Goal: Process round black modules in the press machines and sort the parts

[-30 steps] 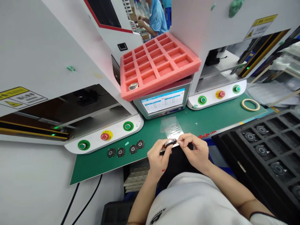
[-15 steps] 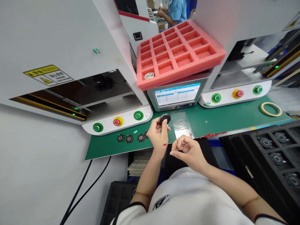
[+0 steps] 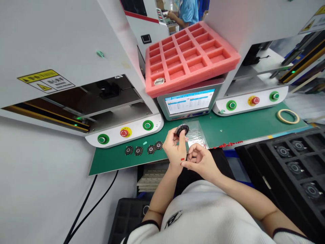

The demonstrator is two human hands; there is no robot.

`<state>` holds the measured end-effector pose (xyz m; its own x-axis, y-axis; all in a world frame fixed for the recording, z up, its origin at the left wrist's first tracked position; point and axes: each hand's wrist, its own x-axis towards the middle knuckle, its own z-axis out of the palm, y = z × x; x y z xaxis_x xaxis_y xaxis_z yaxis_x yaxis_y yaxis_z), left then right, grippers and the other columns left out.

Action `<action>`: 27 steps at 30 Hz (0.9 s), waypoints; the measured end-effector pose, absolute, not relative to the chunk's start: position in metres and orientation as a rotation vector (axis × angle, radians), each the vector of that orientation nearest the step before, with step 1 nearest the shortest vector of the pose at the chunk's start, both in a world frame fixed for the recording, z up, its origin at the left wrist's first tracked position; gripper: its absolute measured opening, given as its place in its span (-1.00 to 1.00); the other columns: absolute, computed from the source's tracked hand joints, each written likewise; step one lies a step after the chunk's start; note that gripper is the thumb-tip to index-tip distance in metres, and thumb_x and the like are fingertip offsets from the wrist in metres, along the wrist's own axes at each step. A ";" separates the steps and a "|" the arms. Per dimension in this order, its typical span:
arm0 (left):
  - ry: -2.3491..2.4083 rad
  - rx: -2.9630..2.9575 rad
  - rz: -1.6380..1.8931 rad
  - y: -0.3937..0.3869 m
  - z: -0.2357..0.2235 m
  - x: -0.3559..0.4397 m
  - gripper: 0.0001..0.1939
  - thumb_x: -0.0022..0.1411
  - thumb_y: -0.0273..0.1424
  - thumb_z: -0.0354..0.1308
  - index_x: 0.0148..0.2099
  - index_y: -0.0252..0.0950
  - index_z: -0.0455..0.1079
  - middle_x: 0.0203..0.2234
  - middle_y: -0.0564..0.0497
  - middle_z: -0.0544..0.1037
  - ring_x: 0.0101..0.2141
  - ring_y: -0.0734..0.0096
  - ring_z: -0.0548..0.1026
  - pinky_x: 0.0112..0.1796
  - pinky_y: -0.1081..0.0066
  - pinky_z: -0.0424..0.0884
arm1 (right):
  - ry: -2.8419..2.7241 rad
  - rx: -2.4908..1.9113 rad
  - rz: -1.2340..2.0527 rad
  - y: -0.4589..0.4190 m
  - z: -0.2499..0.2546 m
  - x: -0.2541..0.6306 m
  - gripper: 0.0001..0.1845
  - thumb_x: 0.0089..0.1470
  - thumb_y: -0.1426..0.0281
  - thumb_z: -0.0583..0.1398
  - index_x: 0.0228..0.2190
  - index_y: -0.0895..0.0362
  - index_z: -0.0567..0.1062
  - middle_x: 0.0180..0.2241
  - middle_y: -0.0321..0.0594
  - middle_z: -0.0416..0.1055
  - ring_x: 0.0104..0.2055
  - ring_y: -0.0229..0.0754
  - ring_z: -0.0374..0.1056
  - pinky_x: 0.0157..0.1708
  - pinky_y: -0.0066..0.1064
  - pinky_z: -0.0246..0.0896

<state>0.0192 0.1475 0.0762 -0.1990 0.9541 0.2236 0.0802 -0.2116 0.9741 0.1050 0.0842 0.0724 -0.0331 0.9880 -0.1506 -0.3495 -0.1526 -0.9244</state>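
My left hand (image 3: 174, 149) is closed on a round black watch case (image 3: 182, 130), thumb across its face, just above the green mat. A small red piece (image 3: 182, 159) sits on the back of that hand near the wrist. My right hand (image 3: 201, 162) is close beside it with curled fingers, its thumb tip right by the red piece. Whether its fingertips grip anything is too small to see. On the mat to the left lie several similar watch cases (image 3: 138, 150). A clear plastic sheet (image 3: 197, 134) with small bits on it lies behind my hands.
A pink foam tray (image 3: 193, 73) rests atop a monitor (image 3: 189, 101) between two white machines with buttons. Red bits (image 3: 228, 144) line the edge of the green mat (image 3: 243, 127). A tape roll (image 3: 287, 116) and a black tray (image 3: 315, 144) of watch cases are at right. Another person (image 3: 188, 13) works behind.
My right thumb has come up to the red piece on my left hand. The left hand, still with the watch case, has shifted slightly right. The whole view has moved a little.
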 end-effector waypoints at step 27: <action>1.029 1.349 0.728 0.157 0.023 0.028 -0.61 0.07 -0.01 0.24 -0.30 -0.26 0.47 -0.38 0.00 0.60 -0.37 0.41 0.56 -0.23 0.53 0.51 | -0.523 -2.380 0.132 -0.056 0.029 0.422 -0.71 0.23 0.26 0.17 -0.11 0.21 0.43 -0.22 -0.20 0.44 -0.29 -0.27 0.41 -0.31 -0.35 0.41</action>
